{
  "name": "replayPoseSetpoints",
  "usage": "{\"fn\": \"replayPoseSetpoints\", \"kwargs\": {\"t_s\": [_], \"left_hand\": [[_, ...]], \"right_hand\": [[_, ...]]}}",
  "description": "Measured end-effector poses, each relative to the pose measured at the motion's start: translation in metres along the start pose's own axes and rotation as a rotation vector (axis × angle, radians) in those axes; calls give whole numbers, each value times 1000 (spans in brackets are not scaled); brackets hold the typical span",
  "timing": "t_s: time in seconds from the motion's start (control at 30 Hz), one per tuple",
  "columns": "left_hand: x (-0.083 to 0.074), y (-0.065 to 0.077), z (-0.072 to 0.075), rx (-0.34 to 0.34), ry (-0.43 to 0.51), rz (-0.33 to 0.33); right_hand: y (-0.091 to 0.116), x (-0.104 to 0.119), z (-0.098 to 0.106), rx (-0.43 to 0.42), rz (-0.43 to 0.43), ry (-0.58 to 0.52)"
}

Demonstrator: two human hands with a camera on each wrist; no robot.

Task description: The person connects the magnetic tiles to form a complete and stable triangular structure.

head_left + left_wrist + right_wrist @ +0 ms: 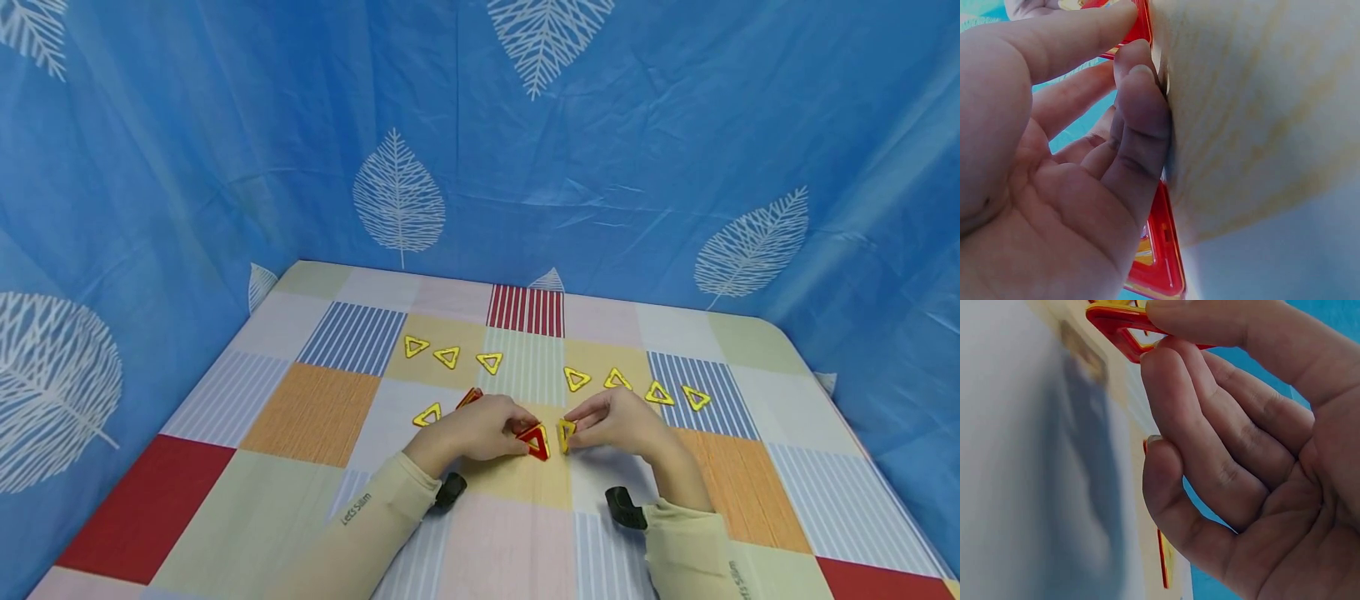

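Near the middle of the table my left hand point(480, 429) pinches a red triangular plastic tile point(545, 442) with an open centre. Just to its right, my right hand point(622, 421) holds a yellow triangular tile point(561, 435) tilted up between thumb and fingers. A small gap separates the two tiles. Red edging shows on the right hand's tile point(1113, 328) in the right wrist view. Behind the left hand lies another red tile point(470, 397), partly hidden. In the left wrist view, a red tile point(1175, 269) appears below the fingers.
Yellow triangular tiles lie beyond the hands: three at the back left, including one point(447, 357), and several at the back right, including one point(660, 393). Another yellow tile point(427, 414) sits beside the left wrist. A blue leaf-print curtain point(480, 167) encloses the patchwork-covered table point(292, 492).
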State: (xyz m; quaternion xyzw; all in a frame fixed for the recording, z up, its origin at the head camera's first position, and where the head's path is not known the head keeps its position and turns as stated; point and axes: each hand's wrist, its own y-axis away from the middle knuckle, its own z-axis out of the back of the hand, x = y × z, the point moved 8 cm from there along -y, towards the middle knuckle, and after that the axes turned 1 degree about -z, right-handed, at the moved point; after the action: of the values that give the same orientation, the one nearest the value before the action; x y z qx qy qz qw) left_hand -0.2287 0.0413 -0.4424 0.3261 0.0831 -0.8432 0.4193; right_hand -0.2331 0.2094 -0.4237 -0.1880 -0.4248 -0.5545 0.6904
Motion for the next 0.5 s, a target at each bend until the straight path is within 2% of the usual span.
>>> {"fn": "replayPoseSetpoints", "kwargs": {"t_s": [0.37, 0.5], "left_hand": [[-1, 1, 0, 3, 42, 14], [-2, 1, 0, 9, 41, -3]], "right_hand": [[-7, 9, -20, 43, 30, -12], [-8, 10, -23, 53, 42, -33]]}}
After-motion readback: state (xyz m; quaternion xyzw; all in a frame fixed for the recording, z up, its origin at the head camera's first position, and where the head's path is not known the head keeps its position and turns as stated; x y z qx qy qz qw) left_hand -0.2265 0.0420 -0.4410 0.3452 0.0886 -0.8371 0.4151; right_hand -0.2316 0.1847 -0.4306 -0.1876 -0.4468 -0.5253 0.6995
